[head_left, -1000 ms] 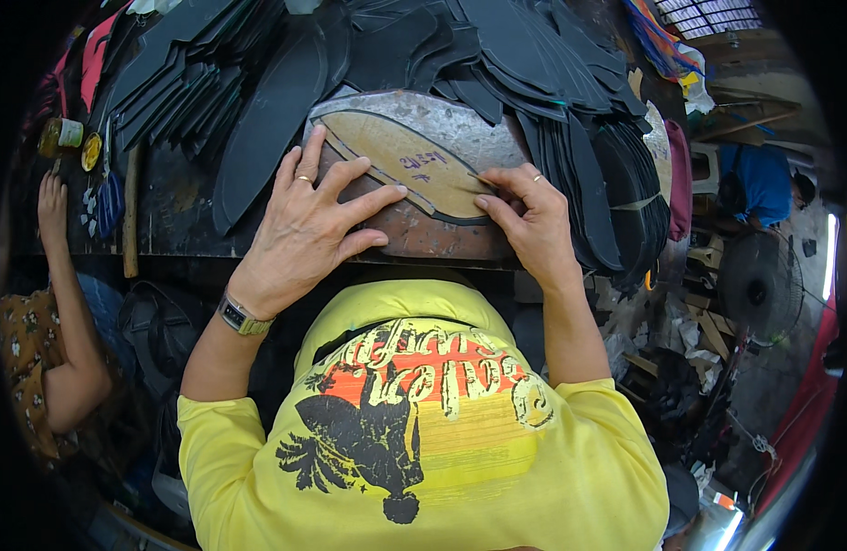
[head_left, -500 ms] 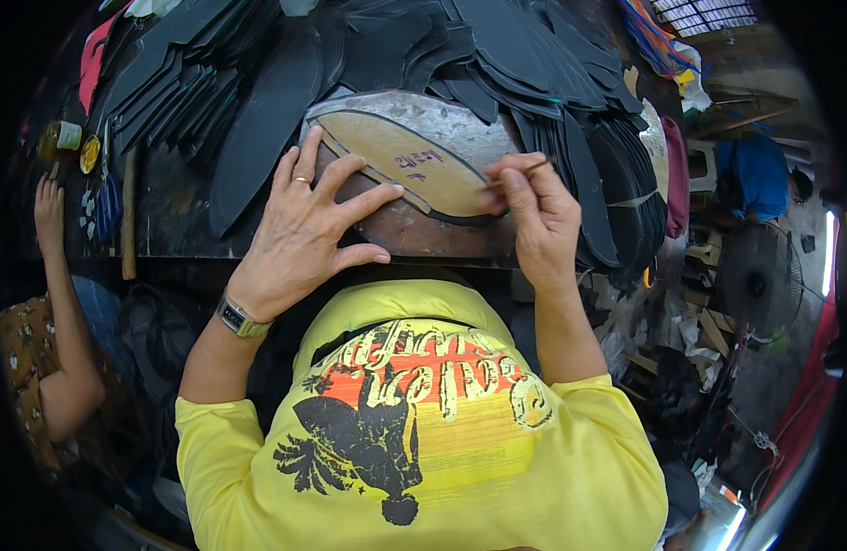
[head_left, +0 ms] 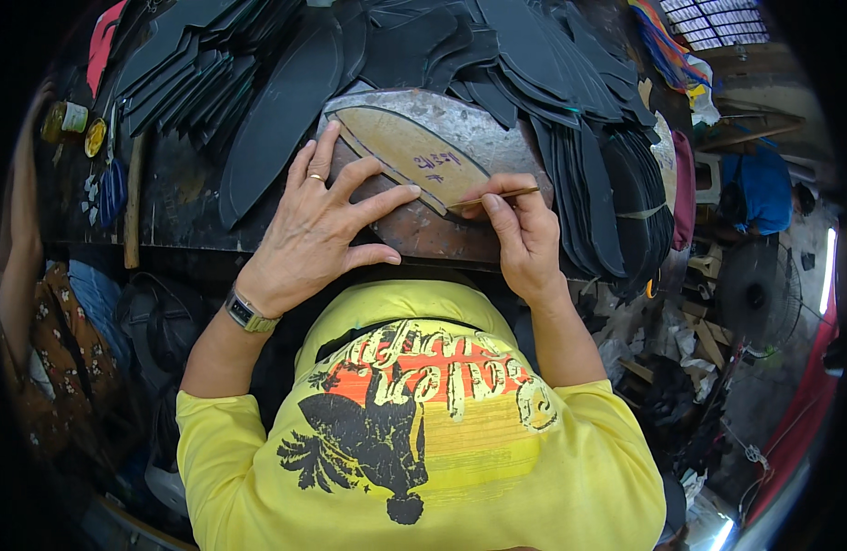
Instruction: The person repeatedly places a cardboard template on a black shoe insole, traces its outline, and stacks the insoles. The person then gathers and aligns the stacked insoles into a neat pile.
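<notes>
A tan leaf-shaped template (head_left: 387, 138) with purple handwriting lies on a worn metal plate (head_left: 497, 138), a dark edge showing around it. My left hand (head_left: 309, 225) is spread, its fingertips pressing along the template's near left edge. Between the thumb and fingers of my right hand (head_left: 526, 239) is a thin brass-coloured pen-like stick (head_left: 513, 194). Its tip meets the template's lower right end; whether it is a pen or a blade is too small to tell.
Stacks of black cut sheets (head_left: 570, 73) fan across the table's back and right, with a large black piece (head_left: 281, 129) left of the plate. At far left are a jar (head_left: 63, 121), a wooden stick (head_left: 132, 202) and another person's arm (head_left: 21, 202). A fan (head_left: 759, 285) stands at right.
My right hand has shifted left and slightly down with the thin stick along the template's near edge. My left hand keeps its place on the template. The other person's arm has moved up.
</notes>
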A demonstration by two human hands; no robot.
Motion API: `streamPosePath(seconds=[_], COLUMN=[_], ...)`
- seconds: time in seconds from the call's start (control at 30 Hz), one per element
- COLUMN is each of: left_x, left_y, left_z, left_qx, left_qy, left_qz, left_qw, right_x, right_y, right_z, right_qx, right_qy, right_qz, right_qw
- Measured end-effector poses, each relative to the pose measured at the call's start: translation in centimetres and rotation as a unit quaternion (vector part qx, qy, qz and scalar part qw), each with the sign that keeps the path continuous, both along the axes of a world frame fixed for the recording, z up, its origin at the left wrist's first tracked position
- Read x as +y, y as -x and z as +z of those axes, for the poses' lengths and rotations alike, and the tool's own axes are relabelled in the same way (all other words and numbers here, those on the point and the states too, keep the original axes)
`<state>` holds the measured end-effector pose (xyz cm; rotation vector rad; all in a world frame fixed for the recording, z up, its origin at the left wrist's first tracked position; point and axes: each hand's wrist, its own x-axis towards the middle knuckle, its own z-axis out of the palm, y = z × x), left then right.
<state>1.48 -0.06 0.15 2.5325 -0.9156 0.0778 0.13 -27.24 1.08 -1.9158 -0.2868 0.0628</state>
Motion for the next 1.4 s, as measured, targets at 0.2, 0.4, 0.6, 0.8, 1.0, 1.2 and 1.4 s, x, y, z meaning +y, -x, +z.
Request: streamPosePath(seconds=[0.2, 0.4, 0.6, 0.8, 1.0, 1.2, 1.4], left_x=[-0.2, 0.0, -0.1, -0.2, 0.0, -0.1, 0.0], left_y=[-0.1, -0.2, -0.3, -0.1, -0.1, 0.0, 0.0], left_z=[0.2, 0.8, 1.0, 0.5, 0.5, 0.5, 0.3], left_qx=[-0.002, 0.003, 0.024, 0.004, 0.001, 0.007, -0.004], left_qy=[-0.005, -0.018, -0.026, -0.019, -0.017, -0.019, -0.003], left_qz=[-0.003, -0.006, -0.017, -0.006, -0.010, -0.007, -0.015], left_qw=[1.000, 1.000, 0.999, 1.000, 1.000, 1.000, 1.000], right_x=[-0.1, 1.1, 1.9, 2.2, 2.6, 3.7, 4.8], right_y=[-0.4, -1.0, -0.5, -0.8, -1.5, -1.7, -2.5], right_z=[0.3, -0.6, -1.4, -0.9, -0.8, -1.2, -1.2], right_qx=[-0.071, 0.014, -0.177, -0.226, 0.008, -0.197, -0.073], right_qy=[0.126, -0.111, 0.105, 0.147, -0.102, 0.112, -0.005], right_qz=[0.055, -0.038, 0.029, 0.055, -0.051, 0.040, -0.004], right_qw=[0.988, 0.993, 0.978, 0.961, 0.993, 0.973, 0.997])
